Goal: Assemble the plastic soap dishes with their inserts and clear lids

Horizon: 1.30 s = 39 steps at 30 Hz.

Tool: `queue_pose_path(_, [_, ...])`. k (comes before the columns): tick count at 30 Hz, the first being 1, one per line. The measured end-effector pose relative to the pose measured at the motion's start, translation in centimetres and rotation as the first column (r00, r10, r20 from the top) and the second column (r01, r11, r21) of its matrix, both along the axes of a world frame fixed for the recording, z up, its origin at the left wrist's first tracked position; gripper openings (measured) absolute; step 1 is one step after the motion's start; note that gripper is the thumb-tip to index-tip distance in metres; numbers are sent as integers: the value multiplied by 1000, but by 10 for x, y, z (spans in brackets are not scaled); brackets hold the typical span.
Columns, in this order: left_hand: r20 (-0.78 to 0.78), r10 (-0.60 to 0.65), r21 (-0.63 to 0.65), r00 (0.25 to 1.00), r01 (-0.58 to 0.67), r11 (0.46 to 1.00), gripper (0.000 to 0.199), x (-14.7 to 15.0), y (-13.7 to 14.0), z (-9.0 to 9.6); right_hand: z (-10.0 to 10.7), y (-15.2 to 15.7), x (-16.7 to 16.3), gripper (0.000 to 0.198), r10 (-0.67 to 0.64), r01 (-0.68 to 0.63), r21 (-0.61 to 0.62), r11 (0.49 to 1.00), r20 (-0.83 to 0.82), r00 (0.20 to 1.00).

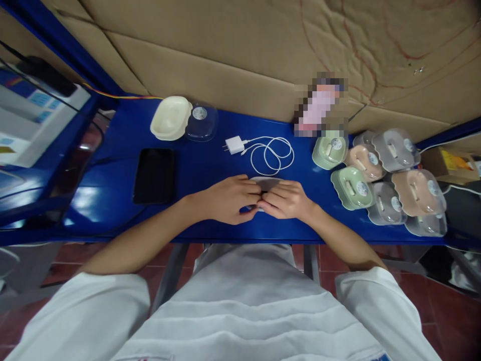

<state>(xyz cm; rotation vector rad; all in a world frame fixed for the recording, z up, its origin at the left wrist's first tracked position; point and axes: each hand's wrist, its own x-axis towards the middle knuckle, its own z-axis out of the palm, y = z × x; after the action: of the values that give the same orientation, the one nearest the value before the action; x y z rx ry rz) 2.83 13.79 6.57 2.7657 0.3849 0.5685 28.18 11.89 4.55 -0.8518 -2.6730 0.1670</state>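
My left hand (233, 199) and my right hand (283, 199) meet near the table's front edge. Between them is a pale grey dish (266, 181), mostly hidden under my fingers. The fingers of both hands curl over its sides, with the thumbs toward me. Something dark shows in the small gap between the hands; what it is I cannot make out. Just beyond the hands lies a white charger plug (235, 145) with a looped white cable (271, 156).
A cream dish (171, 118) and a clear lid (203, 123) lie at the back left, behind a black tablet-like device (154, 175). Several lidded containers (352, 187) in green, peach and grey crowd the right. A blurred-out phone-like object (318, 108) leans against the cardboard (210, 60).
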Motion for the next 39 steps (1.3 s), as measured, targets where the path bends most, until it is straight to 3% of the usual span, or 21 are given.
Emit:
queue_pose_path(2, [36,69,-43,997,-67,997,24,-6,10,1,0,0,-6,45,33,-33,-2,999,5,999])
queue_pose_path(4, [39,262,-27,964,-261,965,27,-14,24,3,1,1,-8,41,53,-53,-17,998,2,999])
queue_pose_path(6, [32,515,54,857,-516,855,27,-25,41,5,2,0,-8,38,61,-61,-25,998,-5,998])
queue_pose_path(9, [97,773,111,627,-778,618,28,-45,63,-2,5,-2,-7,39,66,-66,-11,998,1,998])
queue_pose_path(12, [157,879,60,451,-893,447,48,-69,79,-22,7,-4,-9,41,85,-85,-15,996,31,996])
queue_pose_path(15, [184,910,39,371,-928,371,63,-91,90,-45,8,-3,-12,41,117,-116,-26,993,49,992])
queue_pose_path(19, [109,920,11,377,-926,378,58,-109,97,-50,3,3,-10,38,101,-101,-11,995,60,993])
queue_pose_path(24, [80,895,16,440,-898,440,41,-114,88,-15,-2,17,0,41,12,-11,-38,999,21,1000])
queue_pose_path(26, [58,849,4,524,-851,525,33,-110,78,4,-2,25,7,42,-43,44,-58,997,10,999])
queue_pose_path(27, [53,799,-9,599,-800,600,30,-106,72,14,-1,29,10,42,-72,72,-64,995,9,997])
queue_pose_path(29, [-9,620,-68,785,-619,783,26,-95,58,29,1,35,17,42,-136,136,-72,988,9,991])
queue_pose_path(31, [-116,421,-177,899,-436,882,21,-81,44,37,4,39,24,41,-223,222,-77,972,-11,975])
queue_pose_path(34, [-235,236,-311,943,-302,901,15,-60,28,37,8,40,29,41,-366,360,-80,929,-83,927])
queue_pose_path(36, [-283,181,-310,942,-268,912,15,-49,20,33,10,39,28,42,-404,397,-81,914,-121,907])
queue_pose_path(39, [-304,163,-243,939,-242,939,19,-37,14,24,11,34,23,43,-352,342,-88,936,-138,926])
